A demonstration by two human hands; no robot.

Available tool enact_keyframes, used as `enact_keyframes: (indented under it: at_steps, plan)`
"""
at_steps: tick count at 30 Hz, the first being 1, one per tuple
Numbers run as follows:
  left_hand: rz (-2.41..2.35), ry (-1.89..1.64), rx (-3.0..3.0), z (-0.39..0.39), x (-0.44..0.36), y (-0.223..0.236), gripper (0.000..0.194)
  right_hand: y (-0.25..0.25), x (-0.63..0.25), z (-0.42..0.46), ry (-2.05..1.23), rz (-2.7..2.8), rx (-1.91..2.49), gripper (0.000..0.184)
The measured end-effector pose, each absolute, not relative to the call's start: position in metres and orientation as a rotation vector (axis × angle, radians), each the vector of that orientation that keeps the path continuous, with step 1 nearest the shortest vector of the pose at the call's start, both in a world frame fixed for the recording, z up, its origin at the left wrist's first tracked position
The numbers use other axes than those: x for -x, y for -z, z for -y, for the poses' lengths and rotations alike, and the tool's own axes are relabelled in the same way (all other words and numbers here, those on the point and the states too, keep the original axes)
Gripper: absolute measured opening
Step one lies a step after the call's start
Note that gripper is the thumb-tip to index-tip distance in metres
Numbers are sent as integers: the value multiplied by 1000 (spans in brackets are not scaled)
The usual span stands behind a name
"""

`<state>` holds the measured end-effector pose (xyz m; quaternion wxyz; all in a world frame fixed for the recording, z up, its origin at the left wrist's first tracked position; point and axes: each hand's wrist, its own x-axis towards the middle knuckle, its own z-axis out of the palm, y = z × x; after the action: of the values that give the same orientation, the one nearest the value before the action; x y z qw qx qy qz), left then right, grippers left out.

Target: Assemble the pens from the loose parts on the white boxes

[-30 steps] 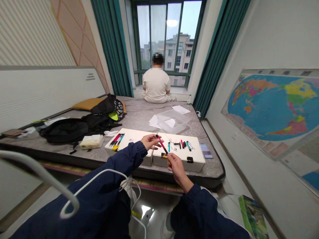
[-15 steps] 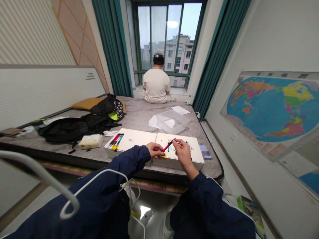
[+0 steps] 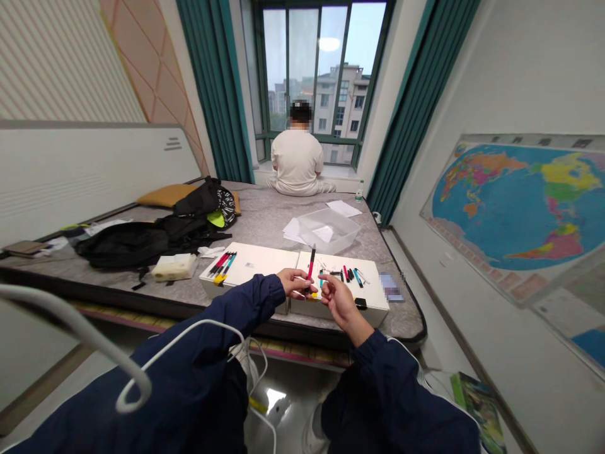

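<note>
My left hand (image 3: 297, 284) is closed around a red pen (image 3: 311, 268) with black ends, which points upward over the right white box (image 3: 378, 302). Close by on the right, my right hand (image 3: 338, 299) is apart from the pen, its fingers partly curled with the index finger stretched out; nothing shows in it. Red, black and teal pen parts (image 3: 350, 274) lie on that box, with small white and silvery bits. A black piece (image 3: 360, 303) sits at its front edge. On the left white box (image 3: 265, 261), several pens (image 3: 224, 265) lie side by side.
A clear plastic bin (image 3: 331, 230) and paper sheets (image 3: 344, 208) lie behind the boxes. At left are a black backpack (image 3: 127, 244) and a tissue pack (image 3: 174, 267). A person (image 3: 297, 161) sits by the window, back turned. A white cable (image 3: 198, 325) crosses my left sleeve.
My right hand has let go of the pen and moved slightly down. The pen has turned from slanted to nearly upright in my left hand. More of the parts on the box show.
</note>
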<state>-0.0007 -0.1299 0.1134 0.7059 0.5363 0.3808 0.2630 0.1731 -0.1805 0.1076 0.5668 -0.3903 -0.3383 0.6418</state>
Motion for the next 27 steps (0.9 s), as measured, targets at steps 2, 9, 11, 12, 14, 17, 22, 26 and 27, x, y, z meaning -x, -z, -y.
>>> enact_keyframes:
  at_steps: [2, 9, 11, 12, 14, 17, 22, 26, 27]
  plan:
    - [-893, -572, -1274, 130, 1, -108, 53, -104, -171, 181, -1502, 829, 924, 28]
    - [-994, -578, -1515, 129, 0, -96, 39, -95, -174, 172, -1388, 872, 1021, 41]
    - [-1005, -633, -1575, 127, 1, -98, 35, -91, -178, 173, -1379, 872, 1008, 42]
    - [-1012, -666, -1611, 125, 2, -101, 33, -89, -180, 174, -1387, 876, 999, 41]
    - [-1047, -716, -1700, 124, 5, -107, 31, -85, -184, 179, -1433, 889, 981, 37]
    - [-1135, -703, -1921, 124, 11, -118, 27, -79, -188, 187, -1508, 912, 969, 35]
    - [-1009, -608, -2391, 126, 15, -132, 27, -69, -181, 198, -1684, 1033, 1027, 39]
    - [-818, -326, -2626, 128, 7, -136, 25, -64, -172, 204, -1737, 1032, 962, 42]
    - [-827, -256, -2664, 128, 5, -137, 21, -63, -170, 206, -1741, 1028, 958, 42]
